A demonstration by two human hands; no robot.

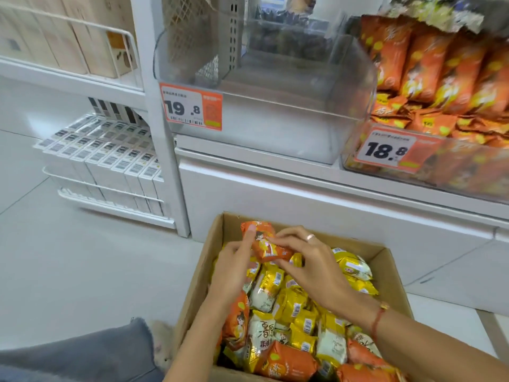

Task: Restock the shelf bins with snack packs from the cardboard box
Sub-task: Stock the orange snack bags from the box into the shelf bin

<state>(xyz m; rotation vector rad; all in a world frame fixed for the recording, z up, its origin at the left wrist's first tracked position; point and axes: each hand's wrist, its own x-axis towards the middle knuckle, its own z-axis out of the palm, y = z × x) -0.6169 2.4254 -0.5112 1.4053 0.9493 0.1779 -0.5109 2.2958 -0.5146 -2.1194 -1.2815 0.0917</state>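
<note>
Both hands, left hand (234,260) and right hand (305,260), pinch 1 orange snack pack (265,242) above the cardboard box (198,271), likely to sort it by colour. The clear bin (275,128) above stands empty; the adjacent bin (468,172) already holds matching orange packs.

You can read two orange price tags — "19.8" (191,107) on the clear empty bin (275,128), "18.8" (391,150) on the bin of orange packs (468,172). A white snack pack (264,339) in the cardboard box (212,244) shows large Chinese characters — too blurred for you to read with certainty.
</note>
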